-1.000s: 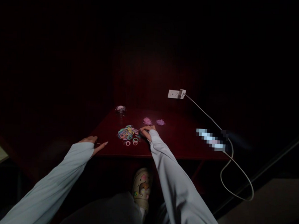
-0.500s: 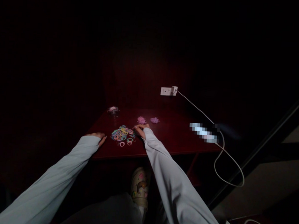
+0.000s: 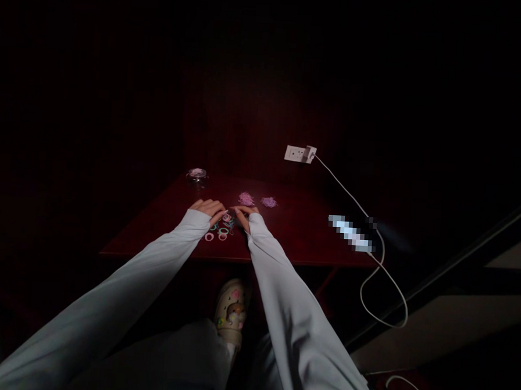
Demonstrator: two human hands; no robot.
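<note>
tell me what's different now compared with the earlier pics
The left hand has moved right and forward from the table's front-left edge to the multicoloured bands, covering part of them, close to the right hand. Whether either hand has gripped or released a band can't be made out. The right hand stays beside the bands; the pink pile, purple pile and jar look unchanged.

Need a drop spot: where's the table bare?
Dim, but the table looks bare between the right sleeve and the blurred bright object, and between the left sleeve and the table's left edge, nearer than the jar. Crowded: left hand, right hand, bands; pink pile, purple pile beyond.
</note>
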